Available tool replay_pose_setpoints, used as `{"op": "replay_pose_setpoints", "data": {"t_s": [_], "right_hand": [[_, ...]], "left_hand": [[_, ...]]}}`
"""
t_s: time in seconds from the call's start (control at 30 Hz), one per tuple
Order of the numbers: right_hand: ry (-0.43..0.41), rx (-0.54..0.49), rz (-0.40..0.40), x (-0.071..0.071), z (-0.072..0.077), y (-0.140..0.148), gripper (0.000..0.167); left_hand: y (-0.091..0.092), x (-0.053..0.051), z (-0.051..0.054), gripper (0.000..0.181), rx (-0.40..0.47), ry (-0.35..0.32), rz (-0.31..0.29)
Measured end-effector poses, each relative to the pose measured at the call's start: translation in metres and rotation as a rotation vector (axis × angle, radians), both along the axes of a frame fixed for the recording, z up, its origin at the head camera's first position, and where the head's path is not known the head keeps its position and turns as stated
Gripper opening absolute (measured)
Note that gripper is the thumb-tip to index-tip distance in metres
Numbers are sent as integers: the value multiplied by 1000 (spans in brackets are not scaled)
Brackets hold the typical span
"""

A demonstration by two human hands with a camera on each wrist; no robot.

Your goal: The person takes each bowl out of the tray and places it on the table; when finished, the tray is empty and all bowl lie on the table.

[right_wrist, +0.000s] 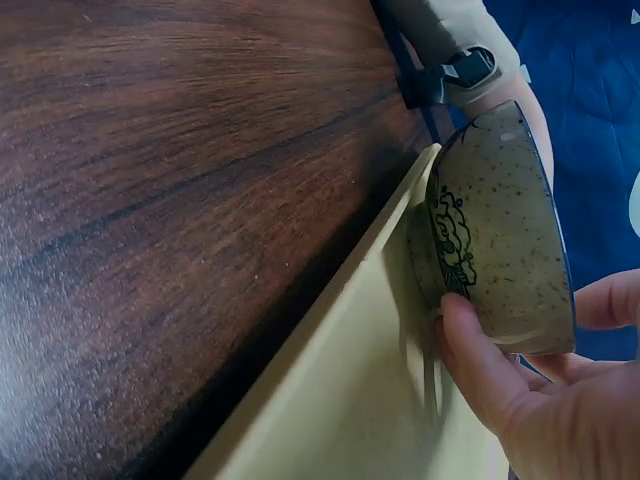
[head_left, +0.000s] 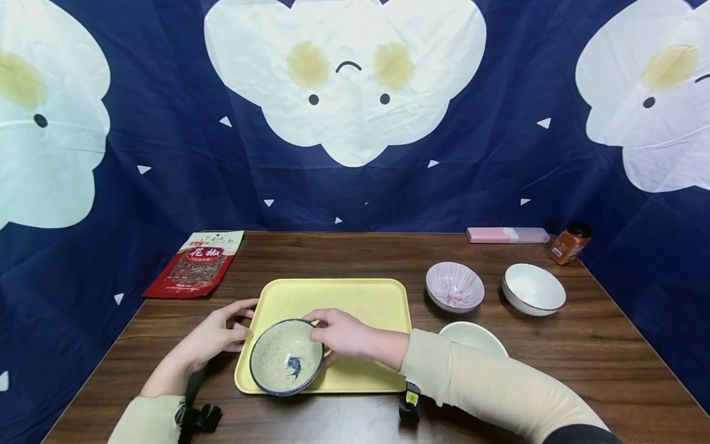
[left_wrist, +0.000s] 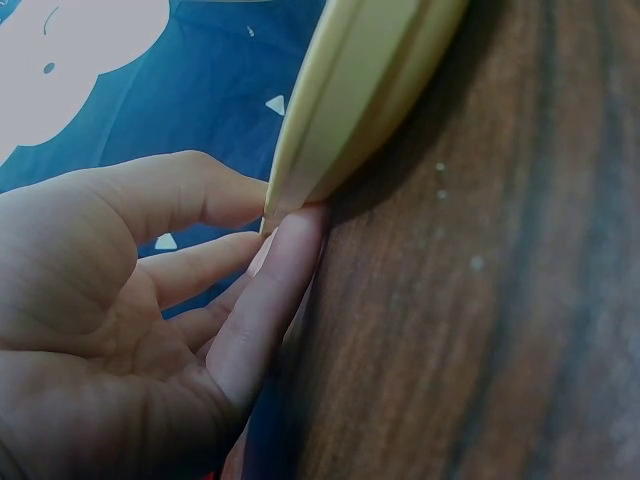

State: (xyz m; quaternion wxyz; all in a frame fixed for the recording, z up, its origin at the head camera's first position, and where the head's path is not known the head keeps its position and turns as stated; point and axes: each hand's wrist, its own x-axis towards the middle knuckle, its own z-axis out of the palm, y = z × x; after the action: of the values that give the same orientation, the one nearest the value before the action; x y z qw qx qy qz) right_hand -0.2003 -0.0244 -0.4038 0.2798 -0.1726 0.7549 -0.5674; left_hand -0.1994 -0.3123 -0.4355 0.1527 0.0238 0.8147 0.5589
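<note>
A speckled cream bowl point(head_left: 275, 345) with a dark blue rim and a blue motif inside is over the near left part of a yellow tray point(head_left: 360, 296). My right hand point(head_left: 345, 333) grips the bowl's right side, with the thumb at the rim and a fingertip low on the outer wall, near the foot, in the right wrist view. Whether the foot rests fully on the tray, I cannot tell. At the tray's left edge, my left hand point(head_left: 218, 336) pinches the rim, as the left wrist view shows at close range.
To the right stand a pink-striped bowl point(head_left: 455, 287), a white bowl point(head_left: 534, 290) and a pale bowl point(head_left: 471, 336), partly hidden by my right sleeve. At the back are a red spice packet point(head_left: 194, 265), a pink box point(head_left: 507, 235) and a black-capped spice jar point(head_left: 569, 244).
</note>
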Motion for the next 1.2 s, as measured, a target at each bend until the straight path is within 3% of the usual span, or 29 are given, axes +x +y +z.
{"op": "replay_pose_setpoints", "data": {"t_s": [0.6,1.2], "right_hand": [[-12,-13,19,-4,3,1,43],[-94,-156,-3,-8,31,37,55]], "left_hand": [[0,0,-1,73,-2,-3,2],[-1,2,-1,72,21,27,-20]]}}
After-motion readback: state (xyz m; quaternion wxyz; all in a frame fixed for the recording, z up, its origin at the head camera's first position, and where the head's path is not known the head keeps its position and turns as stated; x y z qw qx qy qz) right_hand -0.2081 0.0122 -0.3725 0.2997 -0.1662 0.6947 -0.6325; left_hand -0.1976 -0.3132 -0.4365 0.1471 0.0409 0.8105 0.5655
